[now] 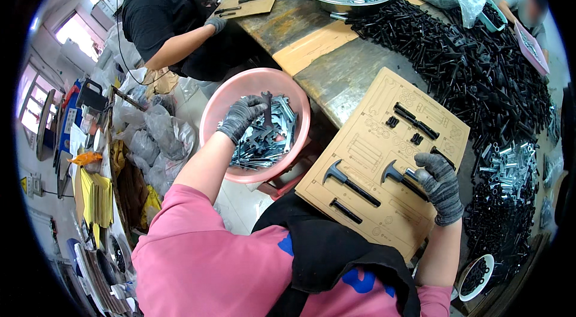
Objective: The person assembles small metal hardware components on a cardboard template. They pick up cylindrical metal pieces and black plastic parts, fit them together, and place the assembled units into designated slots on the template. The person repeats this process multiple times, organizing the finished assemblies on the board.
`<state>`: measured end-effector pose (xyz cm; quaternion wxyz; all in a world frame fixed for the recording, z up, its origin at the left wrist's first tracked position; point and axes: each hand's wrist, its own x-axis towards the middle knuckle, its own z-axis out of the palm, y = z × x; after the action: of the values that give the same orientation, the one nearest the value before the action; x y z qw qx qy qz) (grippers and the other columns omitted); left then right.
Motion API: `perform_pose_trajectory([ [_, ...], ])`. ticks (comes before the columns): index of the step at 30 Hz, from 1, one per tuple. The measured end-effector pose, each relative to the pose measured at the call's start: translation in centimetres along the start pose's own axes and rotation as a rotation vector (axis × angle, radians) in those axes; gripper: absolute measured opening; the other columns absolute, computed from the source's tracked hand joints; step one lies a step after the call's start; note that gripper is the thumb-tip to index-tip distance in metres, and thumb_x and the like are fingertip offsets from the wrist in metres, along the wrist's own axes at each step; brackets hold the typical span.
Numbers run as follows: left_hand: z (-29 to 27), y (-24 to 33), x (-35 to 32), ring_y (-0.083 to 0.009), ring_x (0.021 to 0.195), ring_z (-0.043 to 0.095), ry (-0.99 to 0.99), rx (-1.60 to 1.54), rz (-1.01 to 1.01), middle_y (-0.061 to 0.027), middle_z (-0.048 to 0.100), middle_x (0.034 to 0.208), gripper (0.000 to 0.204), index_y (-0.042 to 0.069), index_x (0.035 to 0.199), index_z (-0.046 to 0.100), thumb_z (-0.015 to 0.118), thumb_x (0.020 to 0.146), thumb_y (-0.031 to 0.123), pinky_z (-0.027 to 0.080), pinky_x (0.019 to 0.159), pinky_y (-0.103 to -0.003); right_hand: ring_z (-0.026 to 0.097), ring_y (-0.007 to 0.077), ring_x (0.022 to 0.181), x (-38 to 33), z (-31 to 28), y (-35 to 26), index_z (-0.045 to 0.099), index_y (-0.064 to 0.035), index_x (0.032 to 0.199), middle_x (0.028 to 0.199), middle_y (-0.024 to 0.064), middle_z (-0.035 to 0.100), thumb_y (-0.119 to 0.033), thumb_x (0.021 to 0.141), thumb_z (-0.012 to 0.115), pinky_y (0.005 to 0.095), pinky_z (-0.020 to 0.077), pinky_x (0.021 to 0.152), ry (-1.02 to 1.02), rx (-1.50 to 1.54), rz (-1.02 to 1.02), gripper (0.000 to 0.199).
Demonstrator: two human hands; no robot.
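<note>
My left hand (242, 117), in a grey knit glove, holds up a dark open-ended wrench (267, 107) over a pink basin (210, 128). Below it, loose wrenches (270, 143) fill the basin. A cardboard sheet (327, 164) printed with part outlines lies in front of me at the table's edge. My gloved right hand (443, 188) is over its right side, fingers curled; what they hold, if anything, is hidden. Beside its thumb is a silver cylindrical piece (411, 174). Two hammer-like black tools (354, 184) (401, 179), a short rod (346, 211) and a longer black part (416, 120) rest on the sheet.
A large heap of black parts (444, 59) covers the table's right. Silver parts (510, 167) lie nearer me, by a white bowl (477, 278). A steel basin (348, 5) stands at the back. A co-worker (162, 23) handles another board (258, 2); a second person (528, 11) is far right.
</note>
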<state>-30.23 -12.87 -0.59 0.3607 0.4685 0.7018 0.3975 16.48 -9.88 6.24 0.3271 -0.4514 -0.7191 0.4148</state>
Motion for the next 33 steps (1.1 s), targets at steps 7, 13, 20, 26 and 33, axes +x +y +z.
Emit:
perform_pose_trajectory([
  [7, 5.3, 8.5, -1.8, -0.0130, 0.070, 0.057, -0.102, -0.530, 0.019, -0.0040, 0.059, 0.082, 0.032, 0.003, 0.100, 0.054, 0.061, 0.080, 0.027, 0.046, 0.061, -0.023, 0.060, 0.0198, 0.079, 1.5, 3.3, -0.9, 0.059, -0.0059, 0.099, 0.090, 0.0119, 0.061, -0.019, 0.079, 0.060, 0.0295, 0.0494, 0.069, -0.142, -0.128, -0.156, 0.024],
  [13, 14.5, 15.9, -4.1, -0.0122, 0.076, 0.054, -0.553, -0.611, 0.192, -0.0049, 0.056, 0.091, 0.041, 0.003, 0.110, 0.048, 0.062, 0.080, 0.027, 0.047, 0.066, -0.024, 0.058, 0.0200, 0.092, 2.0, 9.1, -3.5, 0.039, -0.0024, 0.126, 0.105, 0.0125, 0.055, -0.030, 0.090, 0.046, 0.0289, 0.0510, 0.074, -0.185, 0.961, 0.188, 0.046],
  [20, 19.4, 17.5, -3.9, -0.0103, 0.084, 0.052, -0.474, -0.106, 0.379, -0.0037, 0.055, 0.095, 0.041, 0.002, 0.113, 0.047, 0.064, 0.077, 0.011, 0.046, 0.074, -0.024, 0.060, 0.0161, 0.081, 0.6, 6.1, -2.2, 0.043, -0.0030, 0.122, 0.092, 0.0085, 0.057, -0.024, 0.092, 0.043, 0.0255, 0.0519, 0.065, -0.071, 0.695, 0.177, 0.036],
  [26, 21.9, 17.6, -4.3, -0.0094, 0.082, 0.048, -0.469, -0.202, 0.402, -0.0049, 0.052, 0.099, 0.050, 0.002, 0.123, 0.039, 0.061, 0.078, 0.006, 0.045, 0.069, -0.022, 0.057, 0.0125, 0.074, -0.3, 6.2, -1.9, 0.043, -0.0044, 0.122, 0.091, 0.0052, 0.055, -0.023, 0.091, 0.045, 0.0239, 0.0498, 0.064, 0.122, 0.664, 0.221, 0.036],
  [33, 22.3, 18.1, -4.6, -0.0106, 0.083, 0.049, -0.527, -0.288, 0.358, -0.0066, 0.050, 0.103, 0.056, 0.006, 0.131, 0.032, 0.057, 0.081, 0.006, 0.047, 0.066, -0.020, 0.055, 0.0124, 0.077, -0.4, 5.4, 0.3, 0.044, -0.0081, 0.121, 0.095, 0.0075, 0.056, -0.019, 0.088, 0.048, 0.0252, 0.0512, 0.067, 0.066, 0.768, 0.159, 0.035],
])
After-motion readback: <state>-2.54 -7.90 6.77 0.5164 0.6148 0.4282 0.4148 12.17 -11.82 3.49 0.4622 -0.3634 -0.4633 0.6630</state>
